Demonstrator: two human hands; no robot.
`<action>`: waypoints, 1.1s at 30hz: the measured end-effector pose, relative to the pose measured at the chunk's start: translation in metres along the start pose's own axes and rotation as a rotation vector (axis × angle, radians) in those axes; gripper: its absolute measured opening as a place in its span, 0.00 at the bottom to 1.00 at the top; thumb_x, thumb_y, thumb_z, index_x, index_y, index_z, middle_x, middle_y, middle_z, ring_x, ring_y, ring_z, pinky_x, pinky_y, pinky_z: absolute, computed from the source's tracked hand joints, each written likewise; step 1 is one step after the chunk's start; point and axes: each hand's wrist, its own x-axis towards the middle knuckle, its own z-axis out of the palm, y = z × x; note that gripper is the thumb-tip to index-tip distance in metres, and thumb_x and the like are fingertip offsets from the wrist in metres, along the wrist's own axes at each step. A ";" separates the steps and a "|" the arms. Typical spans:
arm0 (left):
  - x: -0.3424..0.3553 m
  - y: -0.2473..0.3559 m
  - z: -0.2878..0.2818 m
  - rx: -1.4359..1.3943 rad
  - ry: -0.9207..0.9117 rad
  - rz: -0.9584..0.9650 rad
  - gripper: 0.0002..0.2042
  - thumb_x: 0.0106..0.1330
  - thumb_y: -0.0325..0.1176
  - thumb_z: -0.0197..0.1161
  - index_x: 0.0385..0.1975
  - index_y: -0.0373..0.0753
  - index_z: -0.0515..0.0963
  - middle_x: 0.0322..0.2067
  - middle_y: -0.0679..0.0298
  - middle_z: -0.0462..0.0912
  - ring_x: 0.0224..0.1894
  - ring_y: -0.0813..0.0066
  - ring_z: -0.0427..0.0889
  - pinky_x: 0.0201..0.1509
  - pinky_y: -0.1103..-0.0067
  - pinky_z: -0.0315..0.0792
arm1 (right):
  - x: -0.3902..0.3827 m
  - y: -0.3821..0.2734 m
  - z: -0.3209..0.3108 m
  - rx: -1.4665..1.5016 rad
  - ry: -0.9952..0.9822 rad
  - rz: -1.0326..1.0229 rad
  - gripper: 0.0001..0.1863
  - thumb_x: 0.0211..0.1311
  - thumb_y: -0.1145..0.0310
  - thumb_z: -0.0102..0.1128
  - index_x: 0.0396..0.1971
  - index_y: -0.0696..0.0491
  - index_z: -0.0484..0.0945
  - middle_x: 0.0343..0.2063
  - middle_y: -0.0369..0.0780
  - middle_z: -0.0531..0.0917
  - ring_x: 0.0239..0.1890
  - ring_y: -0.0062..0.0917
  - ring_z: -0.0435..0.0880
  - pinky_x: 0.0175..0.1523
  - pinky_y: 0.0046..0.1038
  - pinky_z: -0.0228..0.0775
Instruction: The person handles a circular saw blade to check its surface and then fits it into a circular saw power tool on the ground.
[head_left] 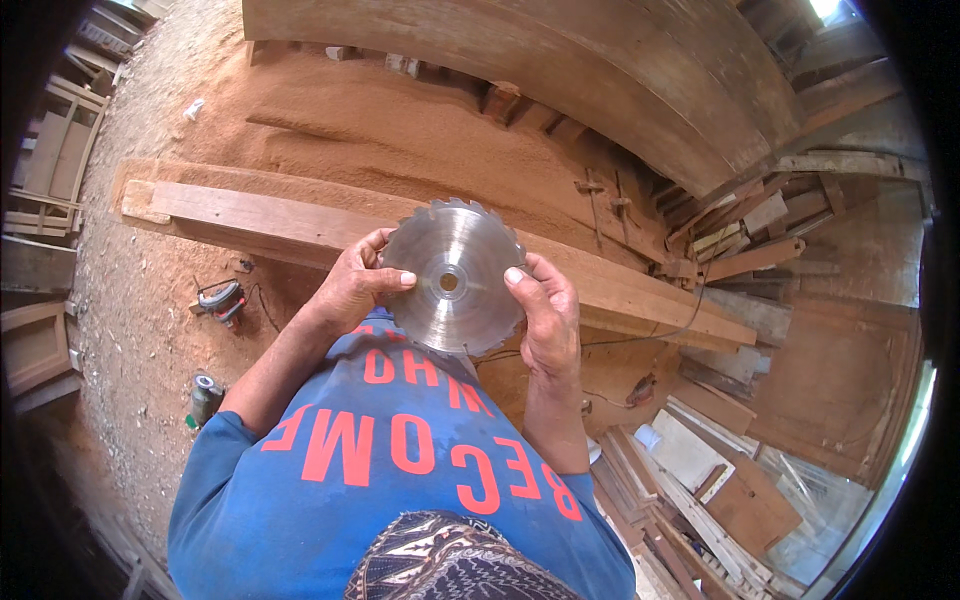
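While the saw blade [450, 315] is up in front of the blue shirt [300, 510], the left hand [358, 282] and right hand [550, 320] grip its sides between thumbs and fingers. Big red letters [361, 455] run across the shirt. On the ground [140, 400], a small grey thing [205, 400] looks like a jar; what it holds can't be seen.

Reddish sawdust [350, 105] blankets a workshop floor [140, 340], where a red-and-grey power tool [222, 300] and a dark cylindrical object [206, 398] rest at left, a white scrap [194, 109] farther off, and wooden boards [745, 500] heaped at lower right.
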 end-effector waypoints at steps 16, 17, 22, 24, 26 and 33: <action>-0.004 0.005 0.008 0.115 0.011 0.098 0.22 0.60 0.22 0.72 0.55 0.32 0.78 0.46 0.60 0.86 0.47 0.74 0.86 0.54 0.74 0.82 | -0.002 -0.005 0.004 -0.094 0.045 -0.027 0.10 0.63 0.75 0.69 0.43 0.59 0.83 0.35 0.34 0.86 0.36 0.13 0.81 0.41 0.19 0.75; -0.005 0.005 0.007 0.154 0.019 0.136 0.21 0.60 0.22 0.72 0.54 0.32 0.79 0.45 0.61 0.87 0.46 0.75 0.85 0.52 0.75 0.81 | -0.001 -0.005 0.004 -0.107 0.050 -0.025 0.09 0.63 0.76 0.70 0.42 0.59 0.83 0.34 0.34 0.86 0.35 0.13 0.81 0.41 0.19 0.75; -0.015 0.011 0.020 0.322 0.089 0.259 0.15 0.61 0.24 0.74 0.47 0.34 0.82 0.39 0.66 0.87 0.41 0.81 0.83 0.46 0.80 0.79 | -0.002 -0.001 -0.001 -0.172 0.069 -0.020 0.07 0.62 0.76 0.71 0.38 0.57 0.83 0.32 0.34 0.87 0.32 0.12 0.81 0.38 0.18 0.75; -0.018 0.012 0.016 0.392 0.087 0.286 0.13 0.61 0.24 0.74 0.44 0.35 0.83 0.37 0.67 0.87 0.39 0.82 0.83 0.45 0.81 0.78 | -0.003 -0.001 -0.001 -0.187 0.056 -0.024 0.06 0.63 0.77 0.70 0.38 0.57 0.83 0.32 0.34 0.87 0.32 0.12 0.81 0.38 0.18 0.74; -0.019 0.010 0.013 0.410 0.067 0.353 0.11 0.61 0.23 0.74 0.42 0.36 0.83 0.36 0.68 0.87 0.37 0.83 0.83 0.42 0.81 0.78 | -0.003 -0.001 0.000 -0.196 0.045 -0.032 0.05 0.63 0.78 0.70 0.37 0.57 0.83 0.32 0.33 0.86 0.33 0.12 0.82 0.39 0.18 0.75; -0.028 0.018 0.025 0.419 0.043 0.414 0.08 0.61 0.19 0.73 0.34 0.36 0.79 0.32 0.67 0.84 0.32 0.83 0.82 0.37 0.83 0.77 | 0.000 0.009 -0.009 -0.252 -0.022 -0.165 0.08 0.59 0.82 0.71 0.37 0.57 0.82 0.35 0.33 0.85 0.39 0.16 0.82 0.46 0.22 0.76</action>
